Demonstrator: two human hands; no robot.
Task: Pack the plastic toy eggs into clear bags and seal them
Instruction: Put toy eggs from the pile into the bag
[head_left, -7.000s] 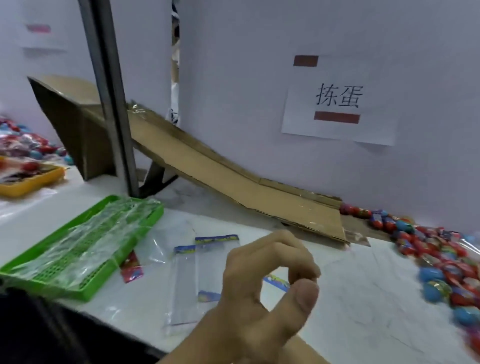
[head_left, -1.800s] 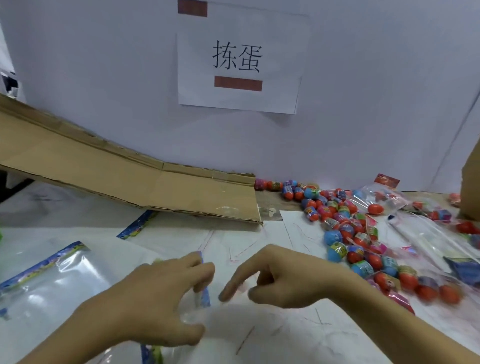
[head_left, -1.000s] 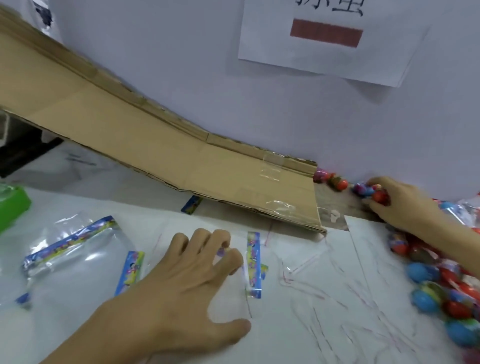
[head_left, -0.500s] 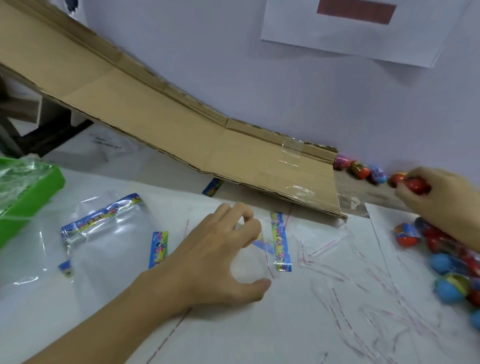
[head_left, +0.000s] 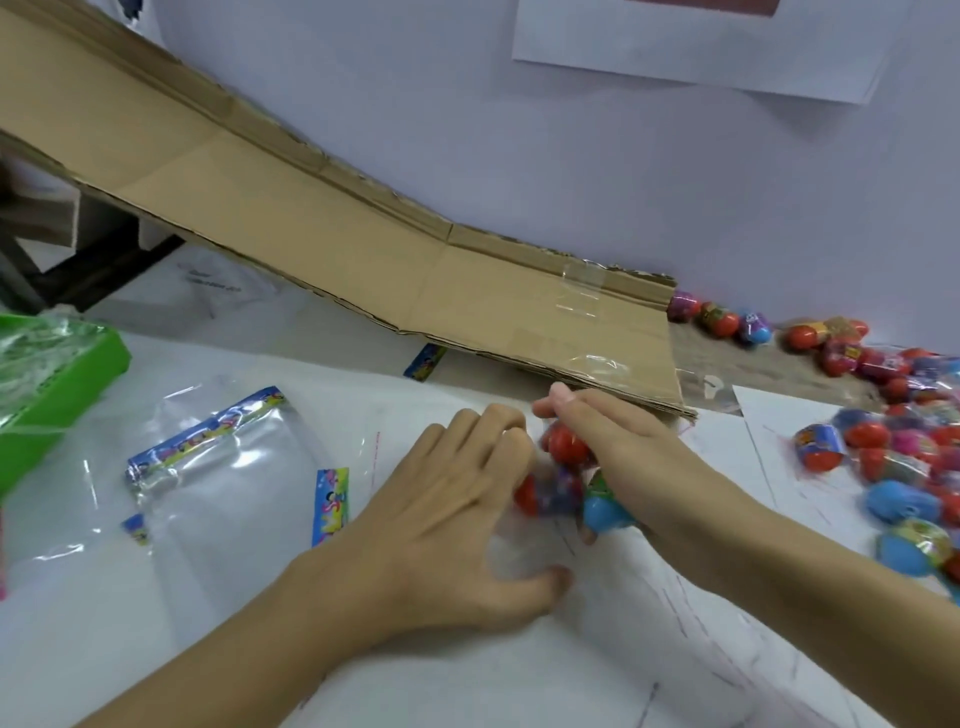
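**A:** Loading is the step in hand: your right hand (head_left: 618, 457) has its fingers curled round a clutch of toy eggs (head_left: 569, 447), red and blue ones showing, and brings them to the mouth of a clear bag (head_left: 524, 551) lying flat on the table (head_left: 467, 675).

**B:** And the left hand (head_left: 441, 525)?

**A:** Its fingers are bent at the bag's mouth, thumb below; whether they pinch the film or only press it you cannot tell. The eggs sit at the opening, between your two hands.

**B:** What does the next move call for?

**A:** Probably a wider mouth, then releasing the eggs inward without any rolling off; sealing is not yet due.

**B:** And around it?

**A:** A loose egg pile (head_left: 893, 467) lies to your right, spare bags (head_left: 218, 467) and a green tray (head_left: 57, 384) to your left. A cardboard ramp (head_left: 363, 234) slopes along the pale wall (head_left: 519, 130), under a paper sign (head_left: 691, 47).
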